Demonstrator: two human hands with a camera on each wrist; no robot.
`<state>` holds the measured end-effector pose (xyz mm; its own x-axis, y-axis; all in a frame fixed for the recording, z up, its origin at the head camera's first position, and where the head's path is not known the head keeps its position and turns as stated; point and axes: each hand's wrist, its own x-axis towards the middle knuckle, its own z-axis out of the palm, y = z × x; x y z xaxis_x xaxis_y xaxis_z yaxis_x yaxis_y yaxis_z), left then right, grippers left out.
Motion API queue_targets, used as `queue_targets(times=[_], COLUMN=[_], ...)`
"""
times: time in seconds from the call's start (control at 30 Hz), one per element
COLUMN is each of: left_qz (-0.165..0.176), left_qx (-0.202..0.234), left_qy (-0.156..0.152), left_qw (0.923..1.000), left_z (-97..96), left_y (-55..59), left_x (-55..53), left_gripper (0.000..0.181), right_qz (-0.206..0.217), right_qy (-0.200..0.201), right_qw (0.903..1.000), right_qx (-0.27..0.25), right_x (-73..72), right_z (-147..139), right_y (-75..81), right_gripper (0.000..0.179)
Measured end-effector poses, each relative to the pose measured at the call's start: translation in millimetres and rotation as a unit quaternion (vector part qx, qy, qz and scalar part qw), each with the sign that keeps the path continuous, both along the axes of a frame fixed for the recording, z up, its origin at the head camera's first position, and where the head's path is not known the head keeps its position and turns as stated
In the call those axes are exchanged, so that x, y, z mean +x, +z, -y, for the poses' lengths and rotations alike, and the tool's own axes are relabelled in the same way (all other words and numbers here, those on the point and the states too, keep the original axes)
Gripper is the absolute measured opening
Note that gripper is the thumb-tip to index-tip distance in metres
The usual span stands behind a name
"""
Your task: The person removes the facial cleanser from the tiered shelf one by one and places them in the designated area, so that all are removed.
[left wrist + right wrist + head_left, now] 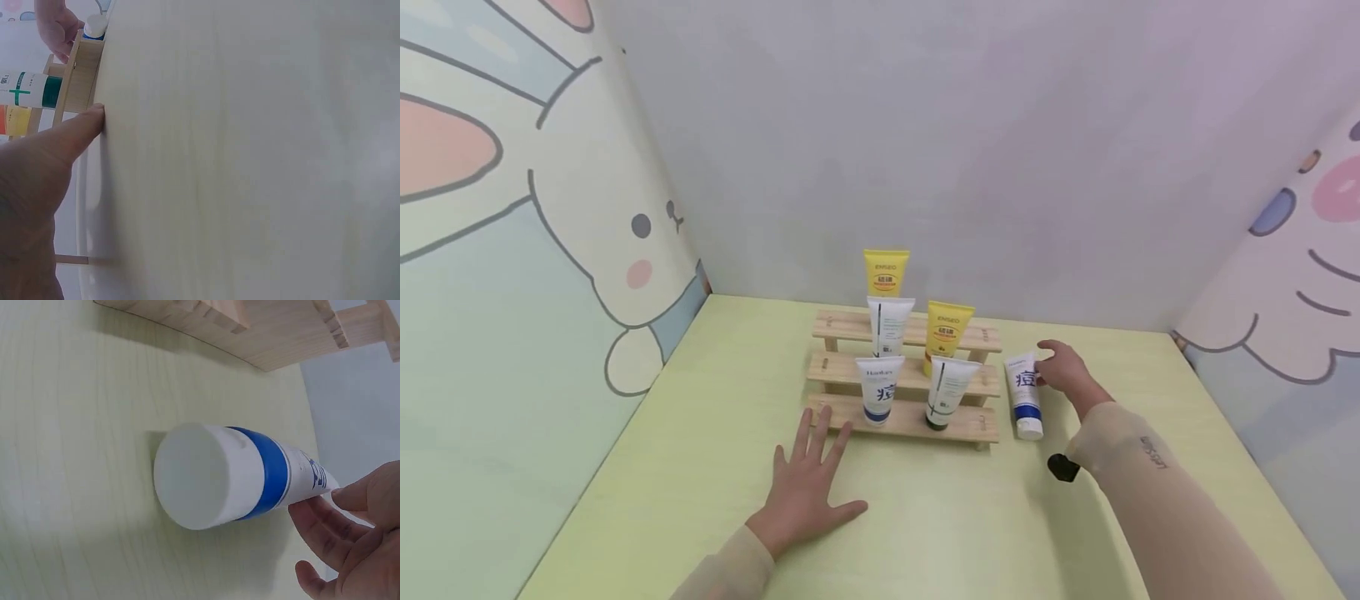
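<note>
A white cosmetic squeeze tube [1024, 392] with a blue band and white cap lies on the table, right of the stepped wooden rack. My right hand [1063, 371] pinches its flat tail end; in the right wrist view, the thumb is above the tube [274, 472] and the fingers are at its side and beneath. My left hand [805, 492] rests on the table with fingers spread, fingertips near the rack's [842, 407] front left corner. It holds nothing. In the left wrist view, only the thumb and part of the palm show.
Upright on the rack are a blue-banded white tube [878, 392], white tubes with green print [951, 387] [890, 327], and yellow tubes [947, 329] [886, 271]. A grey wall [925, 150] stands behind the table. Walls with cartoon pictures flank both sides.
</note>
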<state>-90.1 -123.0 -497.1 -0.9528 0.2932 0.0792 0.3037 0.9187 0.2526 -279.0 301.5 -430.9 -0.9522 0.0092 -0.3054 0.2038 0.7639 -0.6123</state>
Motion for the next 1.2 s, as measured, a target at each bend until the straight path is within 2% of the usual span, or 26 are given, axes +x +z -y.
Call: queue_targets(times=[0.2, 0.37, 0.5, 0.6, 0.73, 0.83, 0.97, 1.07, 1.2], left_qz=[-0.017, -0.009, -0.005, -0.004, 0.011, 0.024, 0.028, 0.023, 0.025], left_qx=[0.002, -0.002, 0.002, 0.001, -0.002, 0.001, 0.002, 0.003, 0.006], left_qy=[-0.001, 0.003, 0.002, 0.002, 0.004, 0.006, 0.008, 0.008, 0.01], left_qw=[0.9999, 1.0, 1.0, 1.0, 0.9999, 0.9997, 0.9996, 0.9997, 0.9996], left_z=[1.3, 0.2, -0.5, -0.4, -0.5, -0.7, -0.9, -1.2, -1.8], left_y=[-8.9, -7.2, -2.9, -0.9, 1.1, 3.3, 5.2, 6.1, 7.2], left_x=[-1.1, -1.8, -0.6, 0.3, 0.6, 0.5, 0.7, 1.0, 1.9], left_gripper=[0.114, 0.114, 0.112, 0.112, 0.112, 0.112, 0.112, 0.111, 0.111], right_qz=[-0.003, -0.015, -0.05, -0.089, -0.154, -0.206, -0.261, -0.278, -0.267], right_qy=[0.012, 0.026, 0.04, 0.045, 0.044, 0.047, 0.082, 0.125, 0.179], right_qw=[0.9943, 0.9908, 0.9894, 0.9888, 0.9865, 0.9772, 0.9591, 0.9474, 0.9427], right_qx=[0.106, 0.132, 0.131, 0.111, 0.036, -0.022, -0.074, -0.096, -0.09], right_x=[4.0, 13.0, 15.1, 14.2, 15.3, 19.1, 24.4, 24.4, 19.5], right_z=[8, 8, 6, 9, 23, 40, 66, 87, 118], right_y=[0.6, 18.0, 38.1, 58.6, 91.9, 115.0, 137.7, 148.7, 158.3], right_gripper=[0.062, 0.06, 0.061, 0.062, 0.061, 0.061, 0.058, 0.057, 0.056])
